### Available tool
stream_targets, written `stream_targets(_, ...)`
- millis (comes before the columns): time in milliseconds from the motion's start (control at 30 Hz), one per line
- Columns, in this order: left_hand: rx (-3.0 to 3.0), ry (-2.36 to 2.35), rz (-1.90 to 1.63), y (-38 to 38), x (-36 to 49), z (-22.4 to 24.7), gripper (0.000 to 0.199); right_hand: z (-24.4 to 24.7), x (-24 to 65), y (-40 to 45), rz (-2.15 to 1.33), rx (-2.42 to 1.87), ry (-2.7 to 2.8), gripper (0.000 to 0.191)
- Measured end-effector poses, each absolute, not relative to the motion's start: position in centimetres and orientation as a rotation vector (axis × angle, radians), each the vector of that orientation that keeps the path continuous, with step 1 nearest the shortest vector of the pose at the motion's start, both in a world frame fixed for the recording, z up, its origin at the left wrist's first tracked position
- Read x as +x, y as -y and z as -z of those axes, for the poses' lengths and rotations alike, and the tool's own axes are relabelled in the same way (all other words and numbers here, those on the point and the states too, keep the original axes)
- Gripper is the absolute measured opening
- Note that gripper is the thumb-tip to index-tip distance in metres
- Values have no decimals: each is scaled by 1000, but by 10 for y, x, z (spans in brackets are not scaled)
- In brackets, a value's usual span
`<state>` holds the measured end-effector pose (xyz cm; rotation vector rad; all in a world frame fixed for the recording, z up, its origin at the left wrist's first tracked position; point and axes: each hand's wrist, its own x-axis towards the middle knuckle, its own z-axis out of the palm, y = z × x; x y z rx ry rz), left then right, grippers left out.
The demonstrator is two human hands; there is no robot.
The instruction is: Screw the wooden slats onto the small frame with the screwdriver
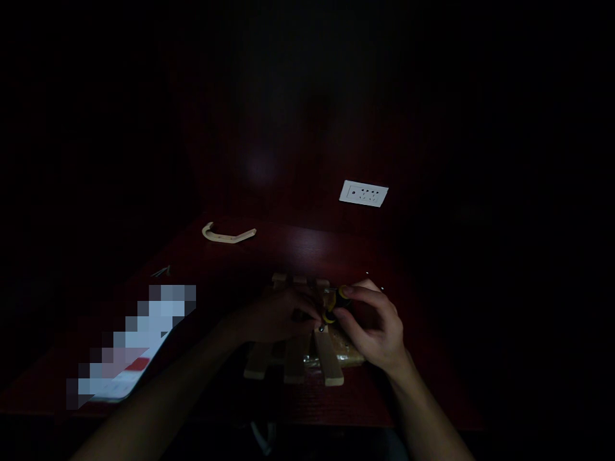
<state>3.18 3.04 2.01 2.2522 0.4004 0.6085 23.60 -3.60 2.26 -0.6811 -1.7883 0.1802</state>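
Note:
My right hand (379,326) pinches a short yellow-and-black screwdriver (342,296) between thumb and fingers. The tool slants down toward a small shiny metal piece, probably a screw (321,329), at the end of a pale wooden slat (330,365). From the left, my left hand (278,314) reaches across the slats, its fingers drawn together close to that metal piece. What its fingertips grip is too dark to make out. Several slats lie side by side over a light brown piece with shiny clear wrapping or tape (343,354).
A curved pale wooden piece (233,239) lies toward the back of the dark red table (307,240). Thin metal items (162,271) and a lit phone-like screen (129,381), partly pixelated, are on the left. Behind is a white wall socket (364,193). The surroundings are very dark.

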Motion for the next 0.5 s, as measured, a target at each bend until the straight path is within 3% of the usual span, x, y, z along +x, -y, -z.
stream_targets(500, 2271, -378, -616, -30, 31, -23, 15, -20, 230, 38, -315, -607, 1791, 47)
